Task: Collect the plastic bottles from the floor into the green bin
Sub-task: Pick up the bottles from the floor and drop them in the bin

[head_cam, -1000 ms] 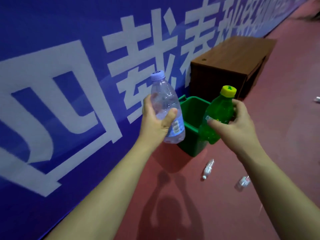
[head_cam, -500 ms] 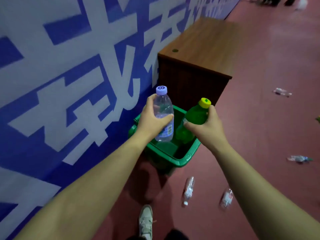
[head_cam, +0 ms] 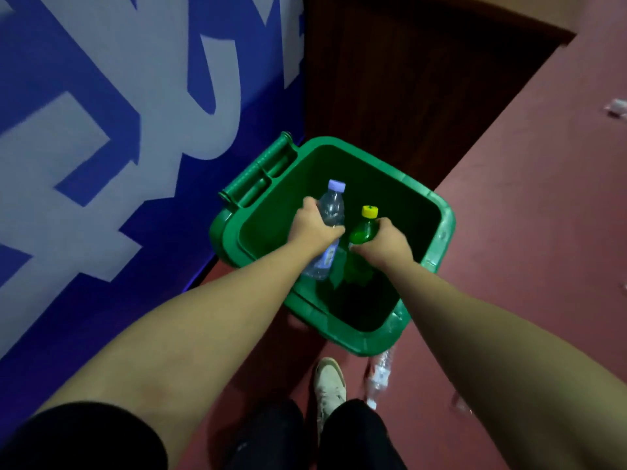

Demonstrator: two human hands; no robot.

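Held both bottles directly above the open mouth of the green bin (head_cam: pixel 441 232), long axes tilted, caps pointing away from the body, so release alone looked enough. Left hand (head_cam: pixel 312 228) wrapped around the clear bottle (head_cam: pixel 334 208), lilac-capped and labelled; right hand (head_cam: pixel 383 242) clasped round the green bottle (head_cam: pixel 363 232), yellow-capped.

The bin (head_cam: pixel 441 232) sits at frame centre, the wall banner (head_cam: pixel 101 130) to its left and the cabinet (head_cam: pixel 424 79) above it. My left hand (head_cam: pixel 314 227) and right hand (head_cam: pixel 383 244) each grip a bottle over its opening; another bottle (head_cam: pixel 378 376) lies on the floor (head_cam: pixel 526 232) below it, beside my shoe (head_cam: pixel 329 381).
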